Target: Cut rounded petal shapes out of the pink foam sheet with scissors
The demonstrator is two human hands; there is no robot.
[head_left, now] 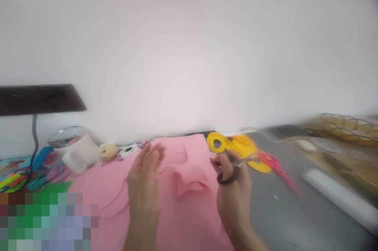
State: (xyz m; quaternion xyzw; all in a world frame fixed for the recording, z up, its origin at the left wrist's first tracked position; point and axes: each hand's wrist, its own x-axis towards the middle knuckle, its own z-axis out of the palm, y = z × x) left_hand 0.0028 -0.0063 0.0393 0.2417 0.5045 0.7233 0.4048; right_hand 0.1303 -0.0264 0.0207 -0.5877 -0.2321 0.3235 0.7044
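My right hand (235, 192) holds a pair of scissors (226, 178), its fingers wrapped round the dark handle loops. The metal blades point to the right, over the yellow paper. To the left, my left hand (145, 168) is raised over the pink paper (189, 223), slightly blurred, with fingers stretched out and nothing visible in it. Between both hands, a cut strip of the pink sheet curls upward. More rounded pink pieces lie at the left. Beyond my right hand are yellow paper cut-outs (216, 143), one of them a ring.
Pink-handled scissors (279, 170) lie on the grey table (274, 219). A white roll (339, 196) rests at the right, near a wire basket (351, 127). At the left stand a white mug (85, 148) and colourful craft pieces. A pale wall rises behind.
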